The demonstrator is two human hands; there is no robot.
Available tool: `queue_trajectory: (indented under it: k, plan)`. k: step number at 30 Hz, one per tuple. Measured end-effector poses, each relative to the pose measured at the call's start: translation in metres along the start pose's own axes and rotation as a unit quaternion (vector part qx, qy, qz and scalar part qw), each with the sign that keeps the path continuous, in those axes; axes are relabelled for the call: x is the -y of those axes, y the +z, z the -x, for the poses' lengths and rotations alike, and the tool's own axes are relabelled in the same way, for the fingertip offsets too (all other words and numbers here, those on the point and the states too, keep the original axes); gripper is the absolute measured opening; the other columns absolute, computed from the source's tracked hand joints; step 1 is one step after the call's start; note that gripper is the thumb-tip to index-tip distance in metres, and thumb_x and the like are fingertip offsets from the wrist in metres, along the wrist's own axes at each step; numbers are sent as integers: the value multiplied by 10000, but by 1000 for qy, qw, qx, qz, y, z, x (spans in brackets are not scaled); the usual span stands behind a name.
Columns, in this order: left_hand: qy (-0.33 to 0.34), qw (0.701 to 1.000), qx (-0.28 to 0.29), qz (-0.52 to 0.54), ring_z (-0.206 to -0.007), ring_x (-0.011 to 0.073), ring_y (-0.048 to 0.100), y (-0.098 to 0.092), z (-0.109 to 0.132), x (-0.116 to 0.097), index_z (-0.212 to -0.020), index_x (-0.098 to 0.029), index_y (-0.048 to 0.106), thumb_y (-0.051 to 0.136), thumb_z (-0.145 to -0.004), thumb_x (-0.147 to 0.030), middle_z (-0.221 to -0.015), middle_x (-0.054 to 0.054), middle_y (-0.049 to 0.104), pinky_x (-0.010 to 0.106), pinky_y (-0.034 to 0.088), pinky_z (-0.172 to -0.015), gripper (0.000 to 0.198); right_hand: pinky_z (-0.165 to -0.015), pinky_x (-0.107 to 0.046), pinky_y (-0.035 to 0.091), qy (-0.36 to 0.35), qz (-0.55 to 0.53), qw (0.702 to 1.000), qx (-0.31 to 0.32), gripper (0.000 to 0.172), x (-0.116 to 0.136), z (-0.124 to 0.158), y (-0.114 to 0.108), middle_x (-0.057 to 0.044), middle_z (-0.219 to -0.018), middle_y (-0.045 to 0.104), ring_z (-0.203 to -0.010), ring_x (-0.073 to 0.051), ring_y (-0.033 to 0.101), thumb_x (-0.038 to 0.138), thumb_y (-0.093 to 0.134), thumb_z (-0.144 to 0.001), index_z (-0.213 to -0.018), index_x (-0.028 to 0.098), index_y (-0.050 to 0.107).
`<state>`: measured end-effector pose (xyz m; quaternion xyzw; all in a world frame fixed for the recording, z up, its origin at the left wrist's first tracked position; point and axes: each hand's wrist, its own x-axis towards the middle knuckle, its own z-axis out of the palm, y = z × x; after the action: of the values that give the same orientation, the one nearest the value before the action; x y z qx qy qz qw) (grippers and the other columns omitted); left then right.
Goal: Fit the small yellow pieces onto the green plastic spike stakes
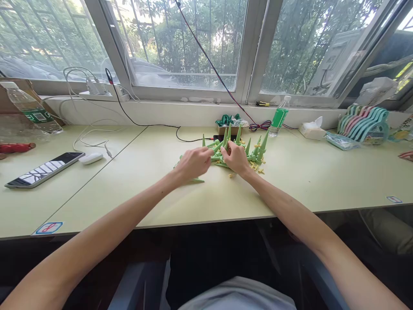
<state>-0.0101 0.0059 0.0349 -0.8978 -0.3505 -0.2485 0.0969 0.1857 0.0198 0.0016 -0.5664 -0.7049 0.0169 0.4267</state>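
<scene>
Pale green pointed plastic pieces [262, 147] lie in a cluster on the table, several spikes standing upright. Small yellow cross-shaped pieces [254, 165] are scattered among them and at their near side. At the cluster's left side, my left hand [196, 162] is closed, with a green pointed piece [218, 147] angling up from its fingertips. Just to the right, my right hand [236, 157] pinches a green spike between thumb and fingers. Both hands partly cover the pieces beneath them, so where these join cannot be seen.
Behind the cluster are a small box [228, 130] with dark green items and a green-labelled bottle [279, 116]. A tissue pack [312, 129] and pastel hangers [364, 122] stand right. At left lie a phone [45, 169], white case [90, 158] and cables. Another person's hand [406, 155] rests far right.
</scene>
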Motion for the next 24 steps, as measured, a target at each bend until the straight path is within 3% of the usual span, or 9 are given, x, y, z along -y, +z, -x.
queue_trajectory:
  k: [4, 11, 20, 24]
  plan:
    - [-49, 998, 23, 20, -798, 213, 618, 17, -20, 26, -833, -184, 684, 526, -906, -240, -829, 82, 663, 304, 459, -696, 183, -560, -272, 315, -3, -13, 999, -43, 349, -1, -2, -4, 6, -562, 498, -516, -142, 436, 427, 450, -985, -701, 232, 398]
    - [-33, 998, 43, 20, -953, 249, 595, 46, -17, 25, -806, -182, 688, 600, -909, -229, -975, 119, 632, 338, 496, -794, 143, -578, -274, 317, 1, 2, 995, -97, 396, -4, -5, -10, 6, -557, 478, -525, -142, 424, 462, 416, -1011, -691, 229, 396]
    - [-28, 998, 28, 45, -1019, 248, 571, 56, -14, 30, -837, -182, 698, 593, -908, -193, -1015, 111, 581, 352, 514, -815, 127, -597, -279, 312, 7, -1, 992, -129, 383, -12, -9, -13, 11, -570, 484, -533, -139, 424, 433, 437, -1009, -688, 227, 400]
    - [-17, 997, -22, 77, -959, 226, 587, 55, -14, 31, -824, -168, 688, 602, -903, -181, -980, 97, 586, 337, 517, -784, 118, -566, -272, 283, -5, -22, 985, -170, 425, -12, -10, -13, 40, -523, 416, -493, -120, 364, 428, 463, -1000, -644, 233, 336]
